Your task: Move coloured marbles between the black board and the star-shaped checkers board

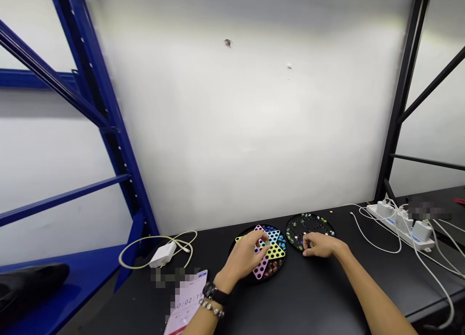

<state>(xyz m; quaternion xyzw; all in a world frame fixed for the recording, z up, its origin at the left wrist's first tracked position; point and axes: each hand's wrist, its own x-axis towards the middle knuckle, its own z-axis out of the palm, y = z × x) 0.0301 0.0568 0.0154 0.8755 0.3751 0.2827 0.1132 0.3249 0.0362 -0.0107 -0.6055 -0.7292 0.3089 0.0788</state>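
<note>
A round Chinese-checkers board (273, 250) with pink, yellow and blue triangles lies on the black table. My left hand (245, 257) rests on its left side, fingers curled in a pinch over the board's centre, holding what looks like a marble. To the right lies a black round tray (308, 224) with several coloured marbles in it. My right hand (321, 245) sits at the tray's near edge, fingers curled shut; what they hold is too small to see. A watch and a bead bracelet are on my left wrist.
A white charger with a coiled cable (163, 253) lies at the table's left. A phone showing a timer (189, 303) is near my left forearm. A white power strip (399, 223) with plugs and cables sits at the right. Blue shelving (109, 131) stands left, a white wall behind.
</note>
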